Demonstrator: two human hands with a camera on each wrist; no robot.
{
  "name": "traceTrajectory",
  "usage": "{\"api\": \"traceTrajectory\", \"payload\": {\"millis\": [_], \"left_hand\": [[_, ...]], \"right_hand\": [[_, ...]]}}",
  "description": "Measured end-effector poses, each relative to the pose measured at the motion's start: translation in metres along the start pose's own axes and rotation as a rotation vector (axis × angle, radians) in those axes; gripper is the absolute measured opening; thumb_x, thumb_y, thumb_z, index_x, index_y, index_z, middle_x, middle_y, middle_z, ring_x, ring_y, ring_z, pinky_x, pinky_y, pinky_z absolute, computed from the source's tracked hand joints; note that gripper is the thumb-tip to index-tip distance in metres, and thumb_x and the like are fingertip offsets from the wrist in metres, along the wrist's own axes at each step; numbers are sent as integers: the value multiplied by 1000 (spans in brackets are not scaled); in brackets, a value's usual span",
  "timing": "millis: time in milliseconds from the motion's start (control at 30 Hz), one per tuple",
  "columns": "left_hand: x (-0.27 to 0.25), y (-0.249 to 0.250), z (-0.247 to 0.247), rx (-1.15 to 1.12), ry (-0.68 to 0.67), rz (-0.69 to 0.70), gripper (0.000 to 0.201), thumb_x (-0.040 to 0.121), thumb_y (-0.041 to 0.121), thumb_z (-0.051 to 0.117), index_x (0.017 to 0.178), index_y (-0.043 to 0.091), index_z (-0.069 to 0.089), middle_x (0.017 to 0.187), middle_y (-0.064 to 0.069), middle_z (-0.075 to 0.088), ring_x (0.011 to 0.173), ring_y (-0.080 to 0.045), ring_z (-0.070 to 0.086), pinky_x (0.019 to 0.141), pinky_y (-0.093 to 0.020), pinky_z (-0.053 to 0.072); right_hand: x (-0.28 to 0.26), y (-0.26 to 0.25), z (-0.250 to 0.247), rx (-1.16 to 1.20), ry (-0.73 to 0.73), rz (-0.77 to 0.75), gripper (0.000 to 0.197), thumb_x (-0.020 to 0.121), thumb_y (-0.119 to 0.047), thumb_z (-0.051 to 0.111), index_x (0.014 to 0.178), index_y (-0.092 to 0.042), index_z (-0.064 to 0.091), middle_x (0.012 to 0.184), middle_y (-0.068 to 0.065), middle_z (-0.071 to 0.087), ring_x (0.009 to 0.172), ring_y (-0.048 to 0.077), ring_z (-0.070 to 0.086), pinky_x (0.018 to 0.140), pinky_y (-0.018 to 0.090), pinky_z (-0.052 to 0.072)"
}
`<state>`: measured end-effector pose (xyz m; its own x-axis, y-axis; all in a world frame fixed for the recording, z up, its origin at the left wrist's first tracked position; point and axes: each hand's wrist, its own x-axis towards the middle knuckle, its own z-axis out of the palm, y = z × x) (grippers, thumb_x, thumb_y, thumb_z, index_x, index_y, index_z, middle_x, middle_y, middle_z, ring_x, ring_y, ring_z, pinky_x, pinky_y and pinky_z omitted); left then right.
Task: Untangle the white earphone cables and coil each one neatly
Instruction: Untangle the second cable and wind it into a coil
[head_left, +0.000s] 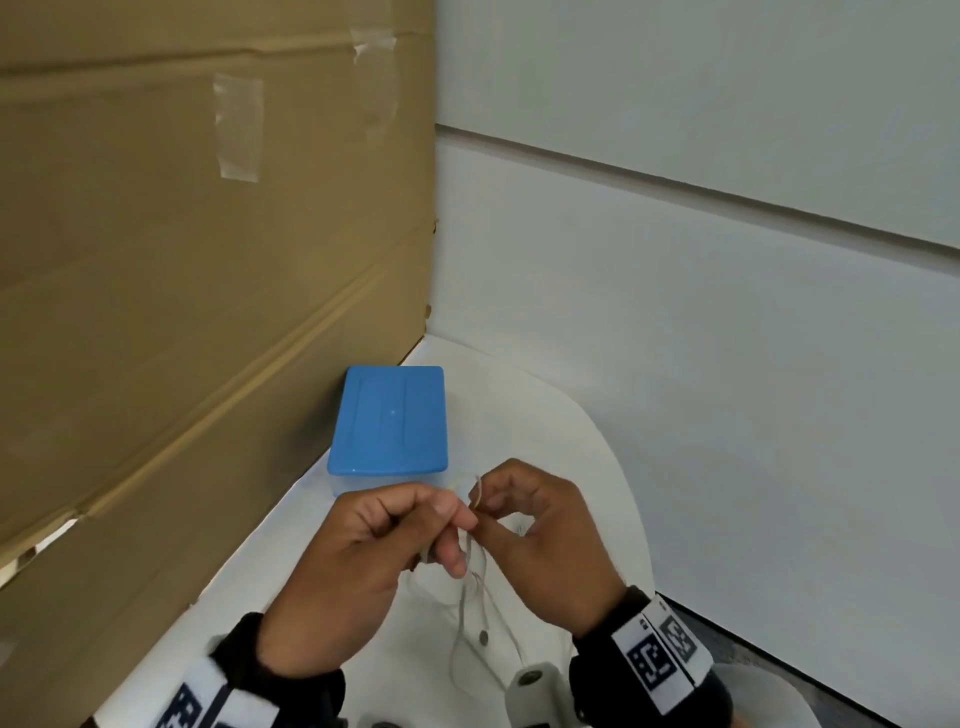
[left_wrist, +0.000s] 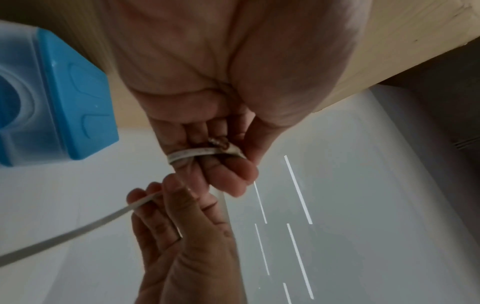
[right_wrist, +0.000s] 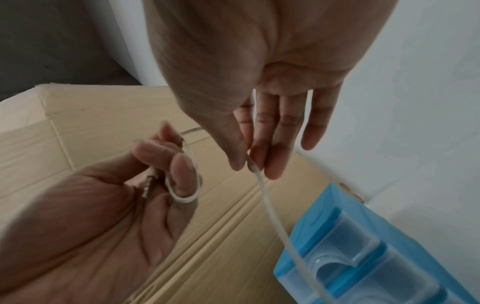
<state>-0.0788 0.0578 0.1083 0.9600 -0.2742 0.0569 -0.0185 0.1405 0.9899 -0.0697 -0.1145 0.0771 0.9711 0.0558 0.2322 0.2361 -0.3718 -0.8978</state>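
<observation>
Two bare hands meet above a smooth white surface (head_left: 582, 441) with a rounded edge. The left hand (head_left: 363, 561) has its fingers curled around a thin, white, rubbery earphone cable (right_wrist: 267, 203); one loop wraps its fingertip, and a small metal jack plug (right_wrist: 146, 185) lies against the palm. The right hand (head_left: 545, 540) pinches the same cable between thumb and fingertips, its other fingers extended. More cable hangs below in loose, tangled loops onto the surface; how many cables cannot be told. One rectangular clear plastic box with a glossy blue lid (head_left: 389, 421) stands just beyond the hands, beside one tall brown corrugated cardboard panel (head_left: 182, 260) patched with clear tape.
</observation>
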Motion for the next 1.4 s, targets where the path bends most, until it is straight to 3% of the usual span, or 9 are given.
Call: {"api": "traceTrajectory", "payload": {"millis": [133, 333, 500, 633, 833, 1000, 1200, 1333, 1400], "left_hand": [[-1, 4, -2, -121, 32, 1, 41, 66, 51, 71, 78, 12, 76, 59, -7, 61, 62, -22, 62, 71, -33, 51], [5, 2, 5, -334, 163, -13, 34, 63, 37, 82, 82, 8, 77, 67, -10, 65, 71, -24, 70, 72, -27, 58], [16, -6, 0, -511, 352, 51, 26, 61, 28, 69, 77, 9, 77, 86, -12, 73, 92, -28, 72, 81, -28, 58], [19, -29, -13, -10, 462, 97, 12, 88, 12, 61, 91, 16, 72, 92, -2, 76, 98, -17, 69, 85, -22, 52], [6, -49, 12, 447, 90, 20, 26, 96, 11, 53, 79, 24, 68, 75, 13, 71, 76, 3, 63, 70, -8, 43], [2, -28, 27, 16, -78, -191, 28, 96, 22, 54, 79, 12, 73, 63, -10, 61, 59, -15, 59, 64, -21, 49], [17, -13, 9, -616, 340, -112, 16, 75, 11, 62, 80, -3, 70, 58, -10, 56, 47, -17, 56, 47, -23, 51], [22, -42, -16, -202, 463, 27, 17, 92, 12, 52, 91, 7, 68, 72, -6, 70, 77, -23, 70, 75, -25, 58], [20, -55, -22, 221, 419, 101, 25, 96, 21, 49, 81, 21, 69, 72, -1, 70, 82, -18, 68, 75, -18, 52]], "right_hand": [[4, 1, -4, 21, 62, 32, 11, 81, -14, 78, 73, -17, 70, 72, -8, 72, 71, 7, 68, 66, 10, 46], [-12, 16, 18, 164, 1, 95, 16, 91, -17, 67, 77, -10, 72, 73, 3, 73, 69, 14, 69, 72, 26, 53], [-39, 8, 34, 259, -261, 229, 20, 94, -18, 58, 79, -16, 71, 64, -1, 67, 51, 10, 58, 56, 27, 49], [-54, -20, 20, 362, -449, 234, 19, 96, -17, 54, 84, -21, 68, 62, -6, 60, 50, -1, 51, 55, 12, 38], [-26, -43, -23, 398, -212, 213, 20, 89, -27, 56, 75, -20, 68, 53, 1, 51, 42, 6, 35, 44, 15, 29], [2, -10, -34, 311, 33, 228, 26, 92, -10, 59, 67, -7, 64, 52, -1, 41, 46, 9, 34, 46, 16, 31], [-26, 8, 2, 411, -327, 260, 18, 84, -9, 72, 69, -18, 71, 52, -5, 59, 46, 1, 49, 50, 12, 38], [-49, 197, 76, 129, -435, 308, 47, 85, -60, 63, 83, -15, 75, 61, -7, 71, 60, 15, 67, 50, 7, 39], [-59, 194, 75, 236, -479, 269, 72, 65, -85, 57, 92, -21, 74, 58, -9, 68, 61, 13, 66, 50, 8, 40]]}}
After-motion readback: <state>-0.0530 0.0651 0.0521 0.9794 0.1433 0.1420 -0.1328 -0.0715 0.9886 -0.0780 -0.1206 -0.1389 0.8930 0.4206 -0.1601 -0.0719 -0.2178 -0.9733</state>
